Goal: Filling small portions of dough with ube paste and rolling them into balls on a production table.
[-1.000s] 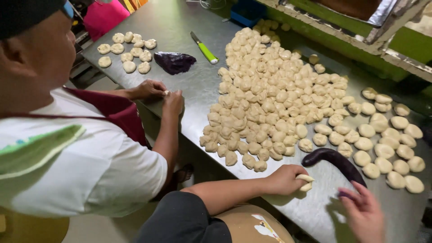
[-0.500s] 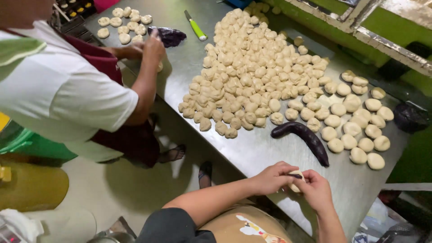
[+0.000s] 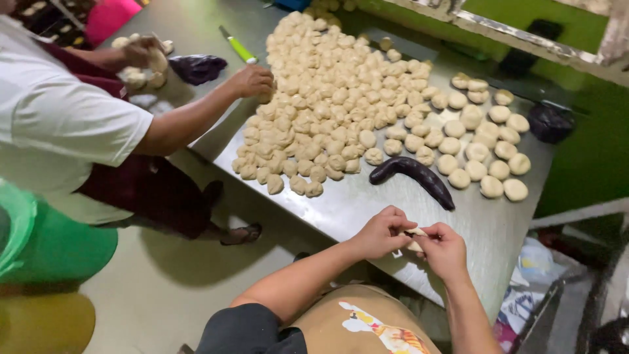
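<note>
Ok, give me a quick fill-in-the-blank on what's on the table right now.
1. Both the left hand and right hand pinch one small piece of ____.
2. The dark purple sausage-shaped bag lies on the ____ table.
3. The green-handled knife lies at the table's ____ end.

Missing words: dough; metal; far

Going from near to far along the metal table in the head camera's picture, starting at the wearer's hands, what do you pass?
Left hand and right hand pinching a dough piece → dark purple sausage-shaped piece → big heap of dough pieces → green-handled knife.
</note>
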